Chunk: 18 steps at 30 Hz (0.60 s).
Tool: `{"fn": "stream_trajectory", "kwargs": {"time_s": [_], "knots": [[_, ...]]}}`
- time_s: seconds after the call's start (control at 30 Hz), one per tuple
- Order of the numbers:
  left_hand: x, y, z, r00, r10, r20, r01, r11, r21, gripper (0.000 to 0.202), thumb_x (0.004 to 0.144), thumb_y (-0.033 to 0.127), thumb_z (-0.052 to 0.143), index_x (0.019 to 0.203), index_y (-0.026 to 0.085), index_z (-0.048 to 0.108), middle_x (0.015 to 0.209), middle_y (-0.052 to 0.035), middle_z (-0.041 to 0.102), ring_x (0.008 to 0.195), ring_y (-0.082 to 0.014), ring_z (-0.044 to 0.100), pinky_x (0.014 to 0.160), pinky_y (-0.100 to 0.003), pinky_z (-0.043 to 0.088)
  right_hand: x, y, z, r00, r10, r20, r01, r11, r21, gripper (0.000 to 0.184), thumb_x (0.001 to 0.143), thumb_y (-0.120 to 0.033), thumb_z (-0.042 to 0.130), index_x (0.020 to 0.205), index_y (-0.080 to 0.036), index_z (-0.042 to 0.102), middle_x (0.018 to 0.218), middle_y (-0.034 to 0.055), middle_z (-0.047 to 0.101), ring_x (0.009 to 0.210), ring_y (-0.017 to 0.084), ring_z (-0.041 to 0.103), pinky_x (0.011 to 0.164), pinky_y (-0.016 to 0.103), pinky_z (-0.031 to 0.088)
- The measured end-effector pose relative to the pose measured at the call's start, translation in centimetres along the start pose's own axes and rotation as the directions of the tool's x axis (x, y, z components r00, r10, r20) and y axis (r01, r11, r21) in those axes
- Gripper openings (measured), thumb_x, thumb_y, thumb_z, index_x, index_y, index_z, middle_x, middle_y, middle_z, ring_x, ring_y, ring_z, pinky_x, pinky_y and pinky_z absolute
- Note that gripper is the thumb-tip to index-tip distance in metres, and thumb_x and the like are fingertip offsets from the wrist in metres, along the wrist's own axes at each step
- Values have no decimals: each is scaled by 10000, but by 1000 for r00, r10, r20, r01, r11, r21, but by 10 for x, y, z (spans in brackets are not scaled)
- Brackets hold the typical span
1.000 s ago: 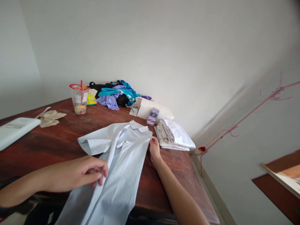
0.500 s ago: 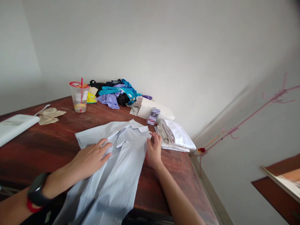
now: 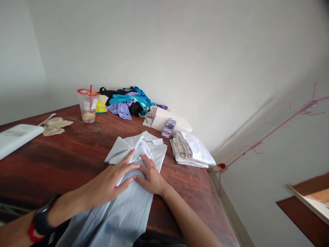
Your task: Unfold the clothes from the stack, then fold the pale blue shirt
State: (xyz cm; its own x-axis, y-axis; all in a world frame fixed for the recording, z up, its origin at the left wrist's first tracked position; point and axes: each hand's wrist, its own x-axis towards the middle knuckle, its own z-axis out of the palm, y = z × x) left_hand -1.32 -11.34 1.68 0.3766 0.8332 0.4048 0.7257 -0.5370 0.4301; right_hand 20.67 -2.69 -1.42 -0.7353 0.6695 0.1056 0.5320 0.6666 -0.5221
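Observation:
A pale grey-blue collared shirt (image 3: 133, 202) lies on the dark wooden table (image 3: 84, 151), its collar toward the wall and its lower end hanging past the near edge. Its left side is folded inward, with the sleeve bunched near the collar. My left hand (image 3: 113, 181), fingers spread, lies over the folded part. Beside it, close to its fingertips, my right hand (image 3: 150, 176) rests on the middle of the shirt with its fingers apart. Both hands look open and grip nothing that I can see. The cloth under the palms is hidden.
Folded white clothes (image 3: 197, 151) lie to the right, before a white box (image 3: 177, 120). A heap of clothes (image 3: 136, 101) sits at the back. Leftward are a plastic cup with a straw (image 3: 88, 106), a crumpled brown napkin (image 3: 55, 126) and a white device (image 3: 20, 137). A pink rack (image 3: 280, 121) leans at right.
The shirt's left side and sleeve have come inward over its front. My left hand moved right, and my right hand left the shirt's right edge for its middle.

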Motion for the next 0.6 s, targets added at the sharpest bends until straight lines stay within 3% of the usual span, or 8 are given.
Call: {"fn": "stream_trajectory", "kwargs": {"time_s": [0.2, 0.3, 0.4, 0.5, 0.6], "knots": [[8, -6, -3, 986, -96, -134, 87, 994, -73, 464, 1009, 442, 514, 1457, 320, 488, 1719, -16, 123, 1514, -321, 326, 1156, -451, 441, 2, 8, 3, 995, 51, -90, -39, 990, 135, 645, 971, -459, 585, 1546, -197, 456, 1620, 165, 384, 1540, 314, 279, 1246, 546, 213], [12, -23, -12, 961, -205, -188, 183, 974, -131, 547, 970, 547, 540, 1469, 334, 468, 1714, -18, 164, 1531, -331, 276, 1170, -479, 416, 3, 14, 1, 970, 133, -202, -58, 939, 340, 616, 970, -489, 562, 1502, -181, 523, 1593, 169, 428, 1502, 293, 365, 1237, 490, 263], [17, -44, -30, 920, -329, -214, 279, 932, -233, 629, 933, 611, 545, 1487, 326, 451, 1693, -47, 249, 1537, -342, 259, 1184, -532, 377, 4, 18, -5, 918, 208, -338, 3, 848, 530, 524, 957, -496, 570, 1396, -219, 641, 1535, 124, 515, 1457, 277, 433, 1236, 465, 263], [24, -61, -52, 852, -436, -289, 334, 879, -342, 658, 885, 619, 573, 1445, 282, 494, 1547, -84, 498, 1430, -367, 454, 1138, -549, 437, 6, 21, -12, 849, 289, -442, 94, 741, 665, 412, 922, -457, 624, 1258, -249, 740, 1429, 81, 623, 1408, 276, 490, 1226, 456, 280], [32, -77, -75, 752, -521, -405, 380, 844, -379, 644, 866, 608, 573, 1422, 288, 514, 1133, -34, 677, 1106, -327, 664, 908, -496, 565, 7, 24, -17, 787, 376, -488, 188, 608, 772, 349, 884, -414, 669, 1178, -259, 776, 1376, 58, 665, 1348, 289, 548, 1190, 470, 340]]}}
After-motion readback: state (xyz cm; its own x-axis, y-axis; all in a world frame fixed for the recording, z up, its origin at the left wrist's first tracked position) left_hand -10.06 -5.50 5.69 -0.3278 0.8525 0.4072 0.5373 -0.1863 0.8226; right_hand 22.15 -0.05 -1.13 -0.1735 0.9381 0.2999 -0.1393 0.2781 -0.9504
